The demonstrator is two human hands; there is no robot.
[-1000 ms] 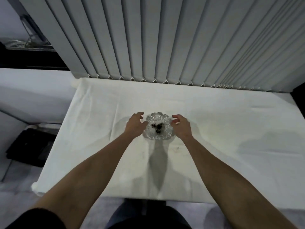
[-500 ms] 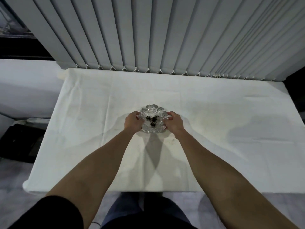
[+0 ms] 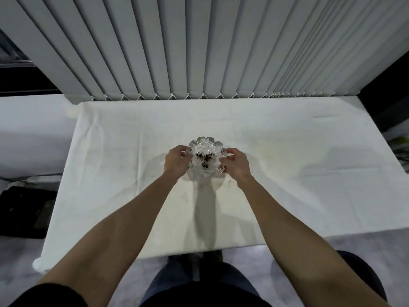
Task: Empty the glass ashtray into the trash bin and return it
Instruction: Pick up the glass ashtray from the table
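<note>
Two hands meet on the glass ashtray [image 3: 206, 160] in the head view, the only view there is. The left hand [image 3: 176, 161] pinches the rim on its left side and the right hand [image 3: 236, 165] pinches the rim on its right, fingers curled round the scalloped edge, so the dish sits squarely between them and neither hand is nearer than the other. The ashtray is roughly round, with no long axis to speak of; it sits level, mouth upward, with a small heap of dark ash [image 3: 204, 160] in the middle. It lies over the centre of the white-covered bench [image 3: 287, 151]; whether its base touches the cloth or is just clear of it I cannot tell. Vertical blinds [image 3: 199, 45] close off the far edge. A dark boxy shape [image 3: 24, 211] on the floor to the left may be the bin, which would put the carry leftward, kept level.
</note>
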